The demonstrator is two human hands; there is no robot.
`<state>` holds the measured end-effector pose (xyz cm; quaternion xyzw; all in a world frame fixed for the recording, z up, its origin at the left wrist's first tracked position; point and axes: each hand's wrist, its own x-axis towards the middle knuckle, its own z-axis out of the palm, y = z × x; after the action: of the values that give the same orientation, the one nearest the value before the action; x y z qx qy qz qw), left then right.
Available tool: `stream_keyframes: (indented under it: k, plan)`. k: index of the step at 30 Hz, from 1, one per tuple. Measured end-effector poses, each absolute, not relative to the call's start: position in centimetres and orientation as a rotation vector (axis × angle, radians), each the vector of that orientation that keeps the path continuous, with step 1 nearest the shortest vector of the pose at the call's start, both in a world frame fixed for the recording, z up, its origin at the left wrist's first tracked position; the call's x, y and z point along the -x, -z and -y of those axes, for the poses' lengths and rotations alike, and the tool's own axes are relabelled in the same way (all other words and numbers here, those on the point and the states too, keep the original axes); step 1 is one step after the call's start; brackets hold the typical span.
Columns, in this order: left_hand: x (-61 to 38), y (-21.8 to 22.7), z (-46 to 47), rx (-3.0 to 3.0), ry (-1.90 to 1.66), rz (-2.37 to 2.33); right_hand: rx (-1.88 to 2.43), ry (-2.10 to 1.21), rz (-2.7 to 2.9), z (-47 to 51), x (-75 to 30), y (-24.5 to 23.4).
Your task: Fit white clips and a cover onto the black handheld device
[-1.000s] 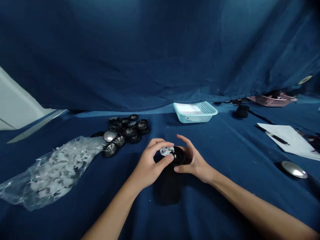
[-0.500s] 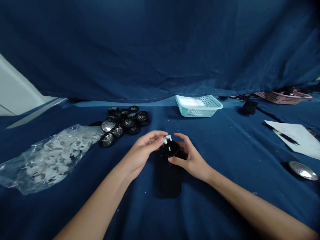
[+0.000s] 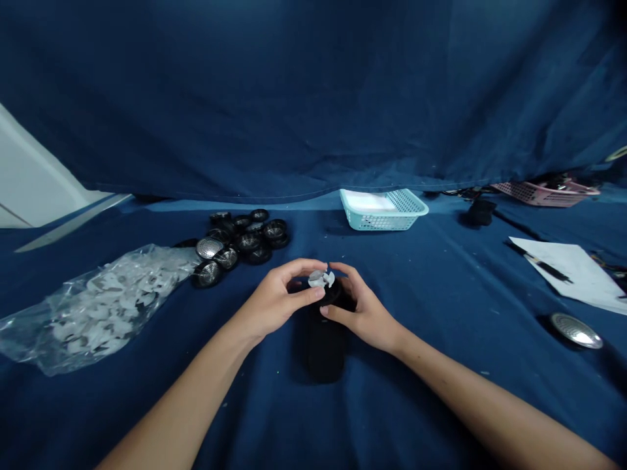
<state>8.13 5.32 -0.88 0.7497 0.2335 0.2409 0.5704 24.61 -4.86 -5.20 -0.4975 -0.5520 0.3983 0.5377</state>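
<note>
Now pinches the white plastic piece (image 3: 321, 281) in the left hand (image 3: 273, 297), more face-on over the black housing (image 3: 332, 292) (clasped in the right hand (image 3: 365, 310)), apparently better aligned.

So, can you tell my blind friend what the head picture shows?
The left hand pinches a white piece at a black part in the right hand. A bag of white pieces lies left, near round black parts.

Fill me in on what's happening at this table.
A person's left hand pinches a white plastic piece at a round black part, which the right hand grips. Whether the piece is seated can't be told. A clear bag of white pieces and a cluster of round black pieces lie off to the left.
</note>
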Motion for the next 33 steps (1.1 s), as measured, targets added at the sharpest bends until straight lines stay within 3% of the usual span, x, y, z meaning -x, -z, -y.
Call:
stream_keyframes:
  k: [11, 19, 33]
  plan:
    - [-8.3, 0.7, -5.1, -1.982, -0.587, -0.599, 1.194, -0.935, 1.327, 4.7, -24.6, 5.5]
    - [-7.8, 0.8, -4.9, -2.182, -0.635, -0.646, 1.282, -0.68, 1.472, 5.8, -25.4, 4.4]
    - [-8.7, 1.2, -4.9, -1.869, -0.613, -0.615, 1.29, -0.674, 1.449, 5.4, -25.2, 3.8]
